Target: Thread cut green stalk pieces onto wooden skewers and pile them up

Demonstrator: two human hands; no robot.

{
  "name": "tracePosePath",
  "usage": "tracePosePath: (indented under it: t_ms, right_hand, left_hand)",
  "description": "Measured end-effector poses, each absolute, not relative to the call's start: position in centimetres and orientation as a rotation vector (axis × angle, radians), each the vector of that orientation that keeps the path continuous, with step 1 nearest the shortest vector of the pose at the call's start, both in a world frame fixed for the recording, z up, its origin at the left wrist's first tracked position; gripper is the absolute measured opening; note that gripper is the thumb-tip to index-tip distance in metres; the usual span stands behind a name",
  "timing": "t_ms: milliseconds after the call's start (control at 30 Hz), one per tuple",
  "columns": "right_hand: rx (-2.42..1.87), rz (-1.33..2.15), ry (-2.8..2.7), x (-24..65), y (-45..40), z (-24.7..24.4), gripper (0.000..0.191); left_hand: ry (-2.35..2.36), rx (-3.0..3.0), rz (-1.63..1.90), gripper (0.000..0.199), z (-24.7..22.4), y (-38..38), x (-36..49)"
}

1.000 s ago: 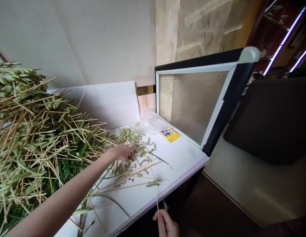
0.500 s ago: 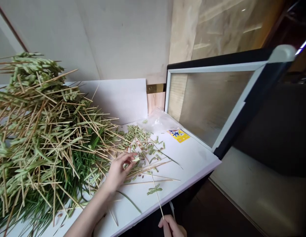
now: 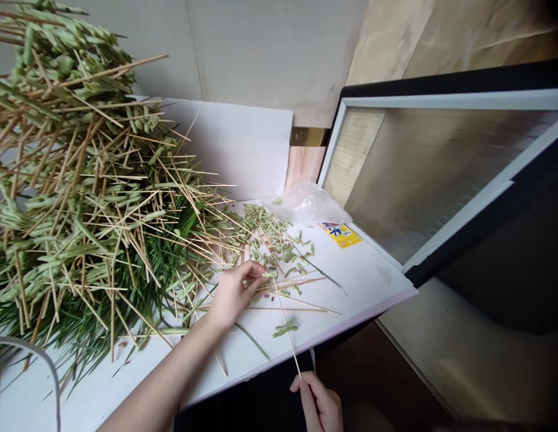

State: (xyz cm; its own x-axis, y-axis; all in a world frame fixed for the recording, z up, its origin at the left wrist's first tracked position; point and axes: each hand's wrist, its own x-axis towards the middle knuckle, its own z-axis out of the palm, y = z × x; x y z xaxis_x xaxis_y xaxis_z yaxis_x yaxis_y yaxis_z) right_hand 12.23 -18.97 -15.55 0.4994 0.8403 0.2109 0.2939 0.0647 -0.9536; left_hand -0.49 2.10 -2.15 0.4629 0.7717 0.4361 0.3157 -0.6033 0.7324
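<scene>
My left hand (image 3: 237, 291) pinches a short green bean piece (image 3: 269, 274) over the white table, at the upper tip of a thin wooden skewer (image 3: 283, 309). The lower end of that skewer is gripped between the thumb and fingers of my right hand (image 3: 318, 401), just off the table's front edge. Several green pieces (image 3: 285, 328) sit threaded crosswise partway along the stick. Beyond my left hand lies a loose heap of cut green pieces (image 3: 265, 225), with bare skewers (image 3: 301, 308) scattered beside it.
A tall pile of skewered green pieces (image 3: 81, 198) fills the left side. A clear plastic bag (image 3: 306, 204) and a yellow packet (image 3: 342, 234) lie at the back. A framed panel (image 3: 409, 168) stands at the right. A pale cable (image 3: 51, 366) curves at lower left.
My left hand has brought its green piece to the skewer's tip. The view has shifted, so the pile appears higher and the framed panel farther right.
</scene>
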Motion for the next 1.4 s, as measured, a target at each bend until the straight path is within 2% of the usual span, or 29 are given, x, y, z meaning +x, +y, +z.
tracePosePath:
  t_ms: [467, 700, 933, 1167, 1400]
  right_hand:
    - [-1.418, 0.59, -1.161, 13.6, -19.1, -16.3, 0.033]
    - [-1.468, 0.612, -1.029, 12.8, -19.2, -15.0, 0.035]
    - [-1.486, 0.583, -1.024, 12.9, -19.2, -14.6, 0.033]
    - [-1.491, 0.497, -1.208, 13.8, -19.1, -14.8, 0.029]
    - [-1.481, 0.427, -1.231, 14.2, -19.3, -14.3, 0.027]
  left_hand:
    - [0.889, 2.32, 0.95, 0.007, -2.2, 2.0, -0.5]
    - [0.808, 2.433, 0.925, 0.01, -2.0, 1.8, -0.6]
    - [0.668, 2.453, 0.761, 0.016, -1.3, 1.5, -0.6]
    - [0.425, 2.369, 0.407, 0.021, -0.6, 0.1, 0.4]
    - [0.375, 2.352, 0.385, 0.019, -0.6, -0.1, 0.4]
